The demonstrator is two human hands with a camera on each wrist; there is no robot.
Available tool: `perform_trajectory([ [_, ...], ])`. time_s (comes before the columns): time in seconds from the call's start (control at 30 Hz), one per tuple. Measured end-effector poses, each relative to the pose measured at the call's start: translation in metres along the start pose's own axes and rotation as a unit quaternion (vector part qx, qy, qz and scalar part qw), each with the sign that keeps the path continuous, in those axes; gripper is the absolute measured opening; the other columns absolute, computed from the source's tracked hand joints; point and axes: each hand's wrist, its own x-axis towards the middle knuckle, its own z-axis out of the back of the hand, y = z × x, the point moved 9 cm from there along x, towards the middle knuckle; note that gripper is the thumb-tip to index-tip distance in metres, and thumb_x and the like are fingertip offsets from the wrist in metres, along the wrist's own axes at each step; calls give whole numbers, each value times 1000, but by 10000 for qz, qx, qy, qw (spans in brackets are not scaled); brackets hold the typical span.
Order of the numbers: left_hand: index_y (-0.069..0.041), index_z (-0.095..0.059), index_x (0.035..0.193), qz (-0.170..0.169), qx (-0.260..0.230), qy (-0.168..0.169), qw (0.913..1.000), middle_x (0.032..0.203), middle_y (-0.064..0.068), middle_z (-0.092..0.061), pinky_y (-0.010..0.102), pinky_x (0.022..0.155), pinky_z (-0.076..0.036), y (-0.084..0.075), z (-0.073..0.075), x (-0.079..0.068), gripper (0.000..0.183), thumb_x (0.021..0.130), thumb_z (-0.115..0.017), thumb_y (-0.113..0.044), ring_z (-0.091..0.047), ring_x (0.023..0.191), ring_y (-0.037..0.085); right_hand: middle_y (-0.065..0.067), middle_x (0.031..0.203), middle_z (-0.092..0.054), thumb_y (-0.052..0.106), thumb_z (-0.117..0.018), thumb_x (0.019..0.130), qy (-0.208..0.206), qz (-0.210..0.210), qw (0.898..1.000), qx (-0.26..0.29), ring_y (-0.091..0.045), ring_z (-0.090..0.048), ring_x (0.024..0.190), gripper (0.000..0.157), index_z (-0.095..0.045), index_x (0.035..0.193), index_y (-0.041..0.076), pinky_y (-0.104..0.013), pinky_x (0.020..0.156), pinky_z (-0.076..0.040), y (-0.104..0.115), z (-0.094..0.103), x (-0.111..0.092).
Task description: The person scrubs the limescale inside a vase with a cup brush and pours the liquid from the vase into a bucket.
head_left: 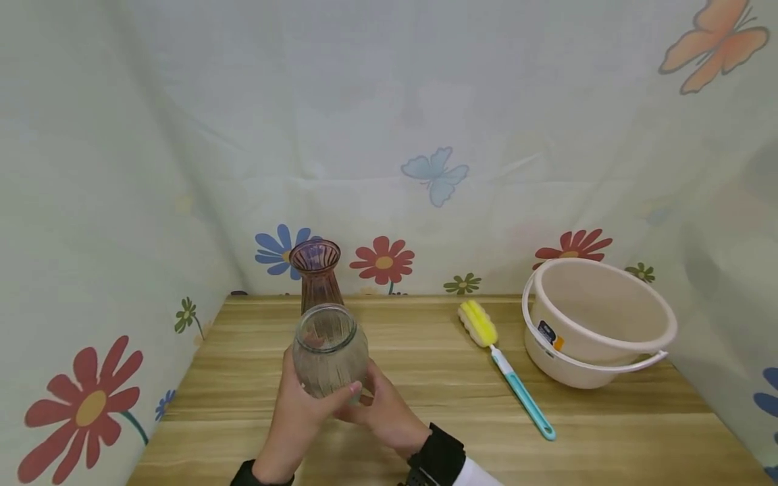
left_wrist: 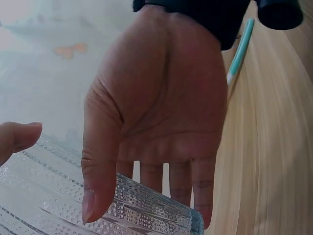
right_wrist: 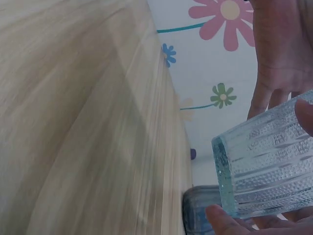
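Observation:
Both hands hold a clear, rounded glass vase [head_left: 331,368] above the table, its mouth tipped toward the head camera. My left hand [head_left: 299,405] grips its left side, with the thumb across the front. From the right, my right hand [head_left: 392,408] curls round the lower part; its far fingers are hidden in the head view. The wrist views show the vase's ribbed, dotted wall [left_wrist: 142,208] and thick base [right_wrist: 225,176]. Just behind stands a purple glass vase [head_left: 316,263] with a flared rim, its lower part hidden by the clear one.
A bottle brush [head_left: 516,385] with a yellow sponge head and teal handle lies right of the hands. Farther right stands a beige bucket [head_left: 583,371], its handle lowered. Floral cloth [head_left: 365,101] borders the wood-grain table [head_left: 419,337] at the back and sides.

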Motion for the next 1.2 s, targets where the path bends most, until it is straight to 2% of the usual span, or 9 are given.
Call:
perform_trajectory([
  [0.13,-33,-28,155,-181,162,108,9996,157,2,-41,61,120,-26,-1,-14,-2,106,73,-96,-23,-37,148,30,-14,165,-34,17,-82,90,-89,169,9998,-40,-38,-43,146,88,-32,160,32,-46,106,-53,4,11,-7],
  [0.23,-33,-28,154,-189,242,205,9993,158,3,-41,60,118,-29,-1,-23,-4,106,73,-96,-24,-38,147,31,-16,161,-40,15,-83,89,-161,197,9997,-32,-35,-49,141,87,-33,159,27,-43,102,-55,6,19,-12],
  [0.37,-28,-28,157,-201,329,278,9989,158,4,-41,59,116,-31,-1,-32,-4,110,71,-97,-26,-41,146,31,-16,157,-44,12,-84,87,-200,214,9996,-61,-32,-52,137,89,-32,159,25,-40,98,-57,7,27,-17],
  [0.5,-24,-29,159,-277,318,323,9986,157,5,-43,58,116,-32,-2,-41,-4,113,69,-98,-27,-43,144,31,-14,156,-46,8,-85,85,-297,317,9986,-297,-31,-48,139,92,-33,158,24,-39,99,-57,12,35,-22],
  [0.8,-30,-26,159,-330,208,547,9977,159,6,-42,58,116,-32,-6,-57,-7,115,69,-98,-27,-44,144,32,-11,157,-46,10,-86,84,-387,332,9966,-646,-33,-46,142,93,-32,158,25,-37,98,-57,17,49,-33],
  [1.0,-25,-26,160,-386,467,639,9961,157,9,-46,60,114,-36,-9,-66,-9,115,70,-98,-31,-46,142,34,-11,156,-47,12,-84,86,-397,182,9957,-819,-34,-44,143,87,-35,157,21,-35,95,-57,21,56,-41],
  [1.2,-30,-28,157,-323,327,778,9959,155,3,-47,60,115,-33,-11,-77,-10,112,69,-98,-31,-45,142,29,-11,156,-45,13,-84,86,-394,97,9951,-897,-35,-44,142,85,-36,156,21,-36,95,-58,25,63,-50],
])
